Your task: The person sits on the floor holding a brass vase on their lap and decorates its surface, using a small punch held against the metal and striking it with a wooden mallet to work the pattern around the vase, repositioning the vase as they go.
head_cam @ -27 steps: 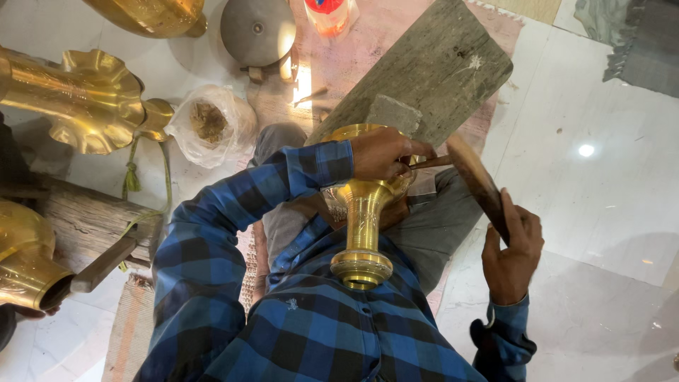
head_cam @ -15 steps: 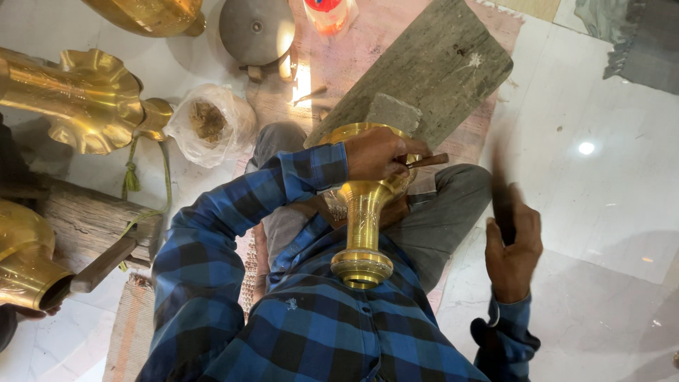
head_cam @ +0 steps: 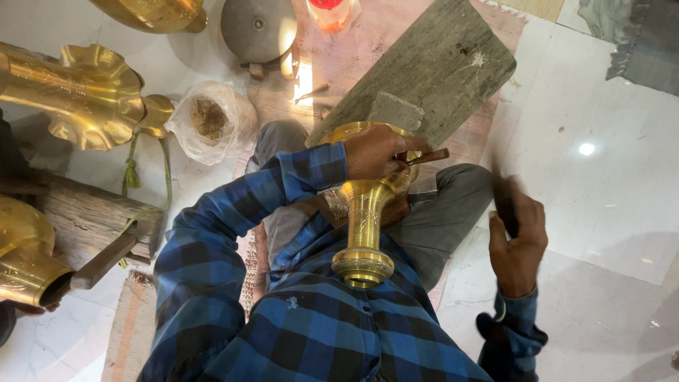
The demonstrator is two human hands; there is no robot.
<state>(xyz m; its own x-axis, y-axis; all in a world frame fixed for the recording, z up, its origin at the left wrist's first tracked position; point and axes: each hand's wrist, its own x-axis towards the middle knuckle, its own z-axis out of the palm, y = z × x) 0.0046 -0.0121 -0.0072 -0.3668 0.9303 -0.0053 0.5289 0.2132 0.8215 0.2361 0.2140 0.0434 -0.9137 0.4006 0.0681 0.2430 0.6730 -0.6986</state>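
A brass goblet-shaped vessel (head_cam: pixel 364 226) lies across my lap, its round foot toward my chest. My left hand (head_cam: pixel 378 152) rests on the vessel's bowl and pinches a thin chisel (head_cam: pixel 430 156) whose tip touches the brass. My right hand (head_cam: pixel 520 244) is off to the right, above my grey trouser leg, and grips a dark wooden mallet (head_cam: pixel 503 201) that is blurred by motion. The mallet is apart from the chisel. Both sleeves are blue plaid.
A grey wooden plank (head_cam: pixel 438 64) leans beyond the vessel. On the left stand a fluted brass piece (head_cam: pixel 78 95), a plastic bag of brown material (head_cam: pixel 212 120), a rough wooden beam (head_cam: pixel 85 216) and another brass vessel (head_cam: pixel 21 255). A round metal lid (head_cam: pixel 258 28) lies at the top.
The mallet was against the chisel's end, then my right hand drew it back to the right and downward. My left hand, the chisel and the vessel have stayed put.
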